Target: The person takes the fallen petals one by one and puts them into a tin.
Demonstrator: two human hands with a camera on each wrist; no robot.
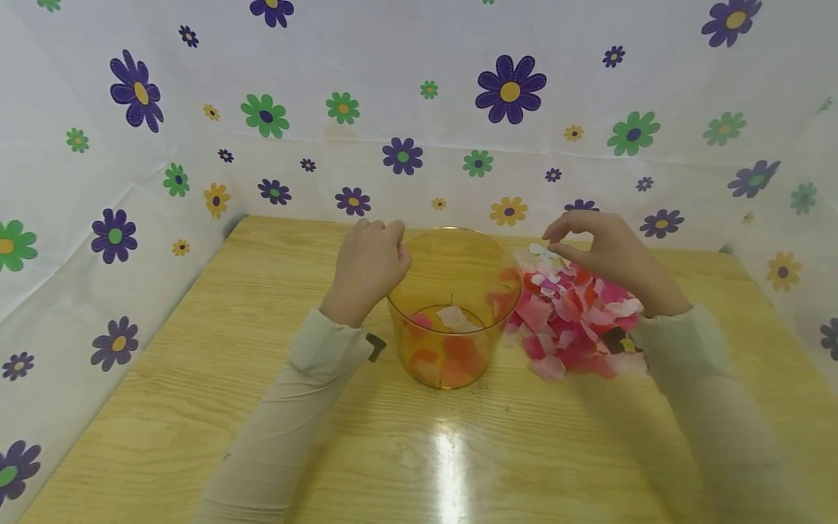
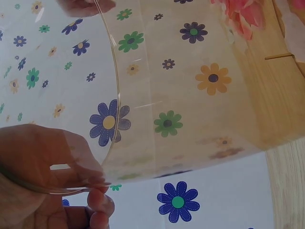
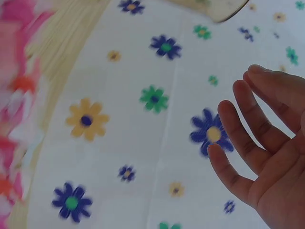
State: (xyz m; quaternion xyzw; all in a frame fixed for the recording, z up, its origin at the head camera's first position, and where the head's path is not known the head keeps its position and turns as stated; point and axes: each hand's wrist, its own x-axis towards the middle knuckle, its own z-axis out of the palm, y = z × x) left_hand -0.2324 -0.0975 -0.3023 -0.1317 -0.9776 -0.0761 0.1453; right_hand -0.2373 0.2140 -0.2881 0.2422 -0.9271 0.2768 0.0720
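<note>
A see-through amber plastic tub (image 1: 419, 356) stands upright on the table, with a few pink, orange and white petals (image 1: 461, 353) lying at its bottom. My left hand (image 1: 369, 269) pinches the tub's rim on its left side; in the left wrist view, the thumb and curled fingers of the left hand (image 2: 57, 176) meet at the rim. To the right of the tub lies a heap of pink, red and white artificial petals (image 1: 569, 320). Above that heap is my right hand (image 1: 609, 251), holding nothing. The right wrist view shows the fingers of the right hand (image 3: 267, 138) spread and loosely bent.
A small dark piece (image 1: 375, 347) lies on the wooden table (image 1: 196, 349) just left of the tub. A brown and yellow piece (image 1: 618, 340) shows at the heap's right side. Behind and beside the table hangs a white flowered cloth (image 1: 406, 73).
</note>
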